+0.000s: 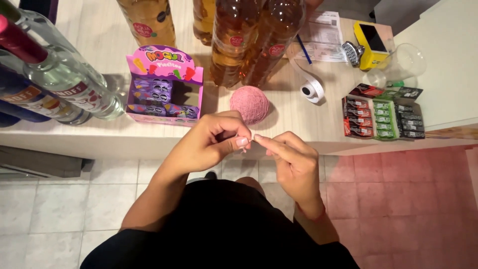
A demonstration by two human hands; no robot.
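A: Both hands meet just below the counter edge. The left hand (211,142) has thumb and forefinger pressed together, and the right hand (291,157) pinches toward it. They seem to share a thin strand, though it is too fine to see for sure.

B: And the pink ball of yarn (249,104)?

A: On the counter (298,119), at twelve o'clock from the fingertips, near the edge. A tug could roll it off onto the floor.

B: Anything else close?

A: Tall amber bottles (249,40) stand just behind it, a pink candy box (164,84) at ten o'clock. A sharp pull might drag the ball away or slip the strand from the pinch.
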